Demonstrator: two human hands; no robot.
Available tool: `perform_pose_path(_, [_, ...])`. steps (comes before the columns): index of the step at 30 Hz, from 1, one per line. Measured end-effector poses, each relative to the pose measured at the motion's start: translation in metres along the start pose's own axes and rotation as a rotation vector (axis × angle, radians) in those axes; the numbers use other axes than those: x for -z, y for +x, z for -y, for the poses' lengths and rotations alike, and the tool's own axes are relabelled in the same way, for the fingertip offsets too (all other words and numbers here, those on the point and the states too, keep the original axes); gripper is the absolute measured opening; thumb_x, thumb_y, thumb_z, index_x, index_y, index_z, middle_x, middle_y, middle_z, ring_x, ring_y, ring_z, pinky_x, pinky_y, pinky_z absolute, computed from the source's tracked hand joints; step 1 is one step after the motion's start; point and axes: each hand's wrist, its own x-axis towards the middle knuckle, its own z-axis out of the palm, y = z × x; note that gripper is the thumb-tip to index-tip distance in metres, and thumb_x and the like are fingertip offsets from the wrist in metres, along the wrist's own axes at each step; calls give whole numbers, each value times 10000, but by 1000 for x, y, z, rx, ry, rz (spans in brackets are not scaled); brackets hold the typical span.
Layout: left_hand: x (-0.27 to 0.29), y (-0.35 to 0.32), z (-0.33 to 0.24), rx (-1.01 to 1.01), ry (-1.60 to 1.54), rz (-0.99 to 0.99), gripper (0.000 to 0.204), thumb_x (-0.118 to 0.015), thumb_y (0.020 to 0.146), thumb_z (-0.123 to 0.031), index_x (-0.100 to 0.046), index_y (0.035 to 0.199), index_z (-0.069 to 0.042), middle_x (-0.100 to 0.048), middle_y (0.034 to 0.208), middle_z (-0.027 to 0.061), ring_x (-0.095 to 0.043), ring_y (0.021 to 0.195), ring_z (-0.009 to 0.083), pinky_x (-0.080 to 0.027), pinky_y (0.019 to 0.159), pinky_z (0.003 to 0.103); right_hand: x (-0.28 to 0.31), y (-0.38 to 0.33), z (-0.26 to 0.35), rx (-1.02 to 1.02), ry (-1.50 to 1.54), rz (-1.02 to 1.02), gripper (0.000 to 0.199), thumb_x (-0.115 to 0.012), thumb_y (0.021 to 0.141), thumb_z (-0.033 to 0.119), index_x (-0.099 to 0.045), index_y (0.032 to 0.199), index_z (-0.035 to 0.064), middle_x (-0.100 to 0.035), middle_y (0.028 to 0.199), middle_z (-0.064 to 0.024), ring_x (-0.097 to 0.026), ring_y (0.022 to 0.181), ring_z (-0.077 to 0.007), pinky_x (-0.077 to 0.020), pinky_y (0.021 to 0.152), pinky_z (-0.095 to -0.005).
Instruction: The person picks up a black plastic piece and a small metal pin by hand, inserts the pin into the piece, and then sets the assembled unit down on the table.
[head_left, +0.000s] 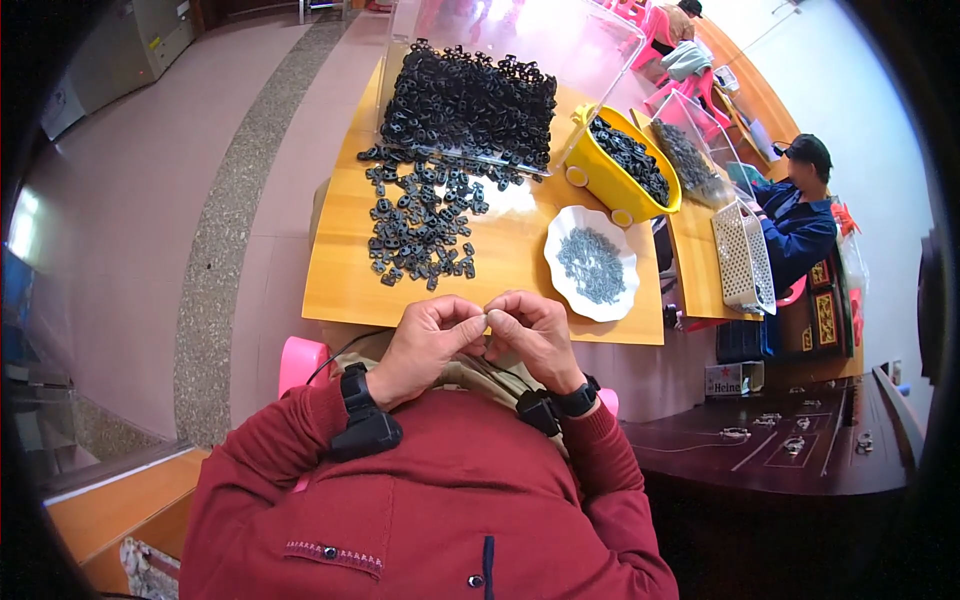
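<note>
My left hand [428, 340] and my right hand [535, 335] meet in front of my body, just off the near edge of the wooden table [340, 270]. Thumbs and fingers of both are pinched together at the tips. Whatever sits between them is too small and too covered to make out. Beyond the hands, small black plastic parts [425, 225] lie loose in a heap. To the right of that heap stands a white scalloped dish [608, 306] with many small grey pieces [592, 265] in it.
A clear bin [600, 60] full of black parts [470, 105] stands at the back, its front toward me. Beside it is a yellow wheeled tub [600, 180] of similar parts. At right, a person [800, 215] sits by another table with a white perforated basket [743, 258].
</note>
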Motion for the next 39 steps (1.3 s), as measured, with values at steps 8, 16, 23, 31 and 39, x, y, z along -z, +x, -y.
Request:
perform_pose_path(8, [-1, 0, -1, -27, 52, 12, 140, -598, 944, -119, -611, 987, 14, -646, 867, 41, -633, 750, 100, -534, 694, 231, 4, 1, -2, -15, -20, 35, 125, -600, 936, 92, -600, 939, -33, -616, 806, -29, -598, 632, -78, -516, 580, -213])
perform_pose_path(16, [3, 2, 6, 35, -5, 41, 152, -573, 960, -141, -597, 1012, -1, -637, 882, 31, -627, 779, 93, -541, 715, 240, 8, 0, -7, 173, -270, 48, 41, -574, 920, 2, -588, 939, -32, -584, 848, -29, -584, 698, -80, -489, 626, -217])
perform_pose_path(23, [1, 1, 6, 103, -80, 35, 173, -571, 968, -191, -606, 977, -22, -615, 851, 11, -596, 736, 81, -521, 697, 224, 11, 3, -6, 503, -648, 39, 21, -577, 901, -24, -586, 919, -28, -585, 842, -43, -585, 705, -94, -479, 627, -226])
perform_pose_path(31, [1, 2, 7, 83, -57, 43, 171, -562, 973, -188, -603, 962, -22, -614, 839, 10, -596, 734, 81, -518, 691, 224, 10, -3, 1, 206, -426, 54, 56, -584, 917, 27, -600, 905, -26, -597, 804, -38, -585, 673, -86, -477, 610, -226])
perform_pose_path(39, [3, 3, 10, 62, -29, 27, 171, -566, 971, -184, -606, 970, -18, -616, 842, 10, -597, 727, 78, -516, 682, 220, 10, -3, 1, 220, -532, 52, 84, -577, 928, 52, -586, 880, -16, -595, 753, -22, -589, 662, -82, -473, 609, -217])
